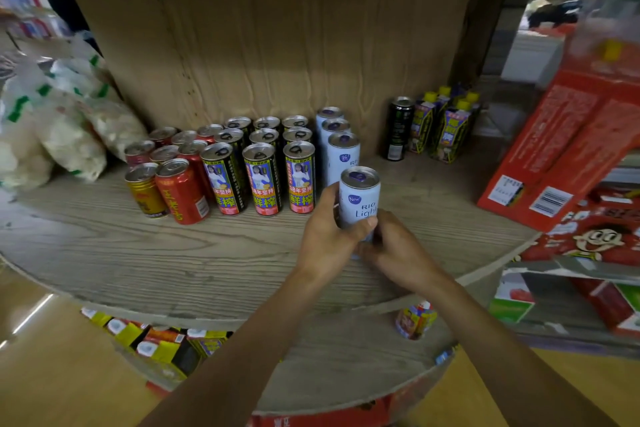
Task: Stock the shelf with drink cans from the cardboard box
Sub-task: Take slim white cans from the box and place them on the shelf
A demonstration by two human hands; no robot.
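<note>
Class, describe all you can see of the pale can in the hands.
The pale can is slim, white-blue metal, silver-lidded with a purple tab, printed "New RIO Light". Upright, it is held before matching cans on the wooden shelf. The left hand and right hand grip its lower half, hiding its base.

Small grocery shop, pale wood-grain shelf [104,246] lined with neat rows of identical black-and-yellow drink cans [263,184], red soda cans [181,194], pale blue slim cans [341,152], yellow-capped drink cartons [450,135], barcoded red cardboard cases [561,149], blurred stocked aisle shelves [31,17] far left.
</note>
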